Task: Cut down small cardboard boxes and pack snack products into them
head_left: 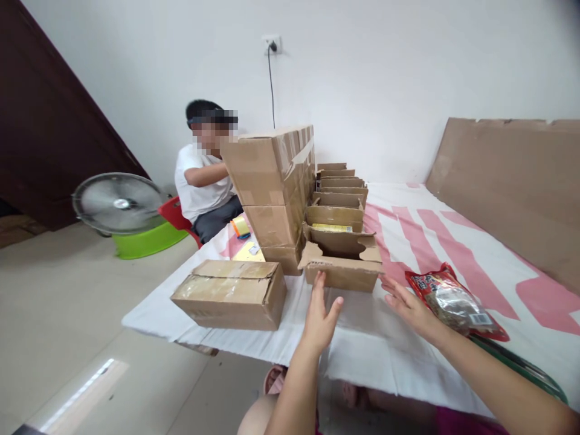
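Nearest me in a row of cardboard boxes stands a box with its top flaps up [344, 275]. My left hand [321, 317] is at the lower left of its front face, fingers stretched out; whether the fingertips touch the cardboard I cannot tell. By its right front corner my right hand [410, 307] is spread, holding nothing. In the box behind it, a yellow packet [332, 228] shows. A taped box [229, 296] lies to the left of my left hand. Just right of my right hand rests a red plastic bag [460, 302] with a clear window.
Stacked taped boxes [267, 226] stand along the row's left side. Behind them sits a person [203, 175] on a red chair. A tape roll [240, 228] lies near the stack. A fan [122, 204] is on the floor at left. A large cardboard sheet [512, 181] leans at right.
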{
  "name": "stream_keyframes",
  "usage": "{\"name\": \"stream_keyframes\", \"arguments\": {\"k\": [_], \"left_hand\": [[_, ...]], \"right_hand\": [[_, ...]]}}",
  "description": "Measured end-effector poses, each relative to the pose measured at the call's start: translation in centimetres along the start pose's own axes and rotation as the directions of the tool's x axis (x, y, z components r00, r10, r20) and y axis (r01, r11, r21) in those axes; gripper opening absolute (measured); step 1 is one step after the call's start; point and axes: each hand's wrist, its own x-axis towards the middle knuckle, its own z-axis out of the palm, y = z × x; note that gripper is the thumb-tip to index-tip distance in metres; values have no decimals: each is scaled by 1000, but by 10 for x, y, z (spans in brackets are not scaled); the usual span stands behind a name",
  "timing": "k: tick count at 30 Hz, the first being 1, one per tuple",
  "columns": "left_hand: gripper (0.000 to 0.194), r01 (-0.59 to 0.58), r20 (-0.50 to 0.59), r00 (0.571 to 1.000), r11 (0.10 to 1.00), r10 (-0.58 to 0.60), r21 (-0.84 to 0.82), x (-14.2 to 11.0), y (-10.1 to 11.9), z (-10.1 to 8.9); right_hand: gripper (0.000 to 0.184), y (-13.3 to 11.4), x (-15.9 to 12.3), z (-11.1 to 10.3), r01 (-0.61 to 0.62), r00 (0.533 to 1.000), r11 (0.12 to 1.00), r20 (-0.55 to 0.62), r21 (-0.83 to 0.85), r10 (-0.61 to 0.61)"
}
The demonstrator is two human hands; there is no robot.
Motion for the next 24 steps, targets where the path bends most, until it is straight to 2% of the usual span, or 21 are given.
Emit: {"name": "stream_keyframes", "arguments": {"k": [4, 7, 9, 10, 12, 13, 15, 17, 21, 24], "left_hand": [[72, 15, 114, 993, 987, -33, 159, 1, -1, 3], [67, 9, 166, 985, 972, -49, 236, 1, 3, 8], [63, -2, 210, 976, 961, -59, 275, 1, 7, 13], [62, -10, 236, 970, 956, -63, 294, 1, 10, 16], [60, -18, 286, 955, 945, -81, 327, 1, 15, 23], [59, -19, 306, 948, 940, -92, 341, 1, 17, 27], [58, -24, 333, 937, 934, -103, 356, 0, 20, 36], [57, -39, 350, 932, 935, -93, 353, -2, 20, 44], [53, -55, 382, 920, 933, -92, 356, -12, 16, 59], [50, -26, 403, 909, 951, -106, 308, -18, 15, 67]], "right_hand": [[56, 4, -17, -37, 19, 993, 958, -108, -287, -53], [53, 2, -31, -78, -28, 949, 796, -266, -604, -168], [58, 4, -40, -105, -162, 905, 632, -369, -758, -211], [62, 7, -44, -117, -258, 884, 554, -424, -791, -195], [67, 15, -51, -137, -439, 848, 439, -523, -784, -87], [68, 20, -54, -144, -499, 833, 414, -553, -761, -12], [65, 28, -59, -151, -540, 827, 432, -551, -723, 113], [61, 34, -61, -150, -505, 852, 499, -499, -704, 157], [52, 34, -58, -142, -316, 928, 695, -364, -646, 84], [48, 20, -51, -144, -206, 939, 798, -343, -566, -1]]}}
